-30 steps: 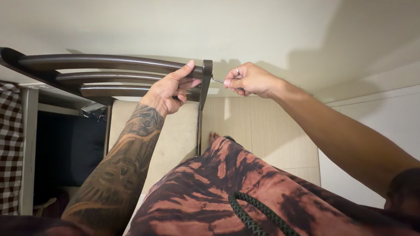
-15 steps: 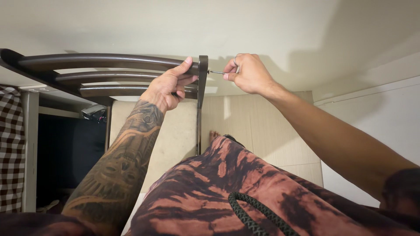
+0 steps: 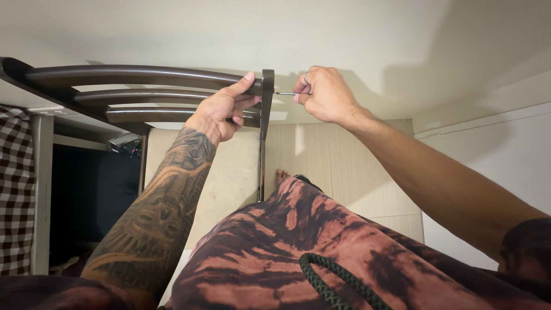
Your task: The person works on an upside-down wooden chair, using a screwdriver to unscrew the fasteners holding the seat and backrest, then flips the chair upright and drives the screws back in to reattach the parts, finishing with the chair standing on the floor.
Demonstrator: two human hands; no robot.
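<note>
A dark brown wooden chair (image 3: 143, 77) with curved back slats stands below me, its cream seat (image 3: 229, 166) showing under the backrest. My left hand (image 3: 221, 112) grips the top slat where it meets the right upright post (image 3: 266, 115). My right hand (image 3: 324, 95) pinches a thin metal hex key (image 3: 287, 93), held level with its tip at the outer side of that post.
Pale wood-look floor (image 3: 338, 166) lies beyond the chair, with a white wall (image 3: 505, 155) to the right. A black-and-white checked cloth (image 3: 14, 189) hangs at the left edge beside a dark opening. My patterned shorts (image 3: 321, 247) and a bare foot (image 3: 282, 174) fill the foreground.
My right hand has turned at the wrist and risen slightly while keeping the hex key at the post. The left hand stays on the slat.
</note>
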